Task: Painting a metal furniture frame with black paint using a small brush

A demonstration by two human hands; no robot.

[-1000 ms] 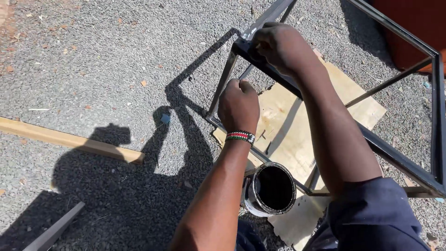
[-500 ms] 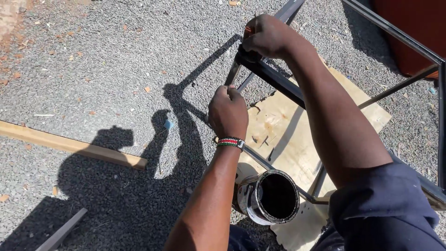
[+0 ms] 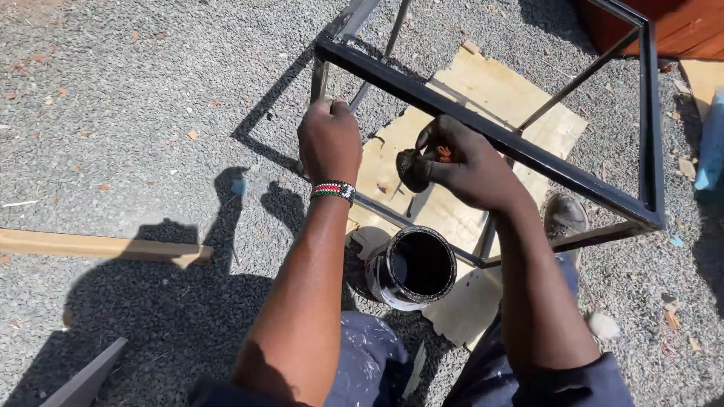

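My left hand (image 3: pixel 329 140), with a beaded wristband, grips an upright leg of a black metal frame (image 3: pixel 520 149) near its top corner. My right hand (image 3: pixel 460 160) is below the frame's top bar and holds a small dark paint-soaked thing, a brush or sponge (image 3: pixel 412 169); which one I cannot tell. An open paint tin (image 3: pixel 413 267) with black paint stands on the ground just below my right hand, between my arms. The frame stands on sheets of brown cardboard (image 3: pixel 490 98).
Grey gravel covers the ground. A wooden batten (image 3: pixel 98 246) lies at the left and a grey strip (image 3: pixel 83 380) at the bottom left. A reddish wooden object (image 3: pixel 679 30) stands at the top right, a blue thing (image 3: pixel 710 143) at the right edge. My shoe (image 3: pixel 564 217) rests by the frame.
My right hand has come down from the frame's top corner to below the top bar, above the tin. The view has shifted, and my left hand keeps its grip on the leg.
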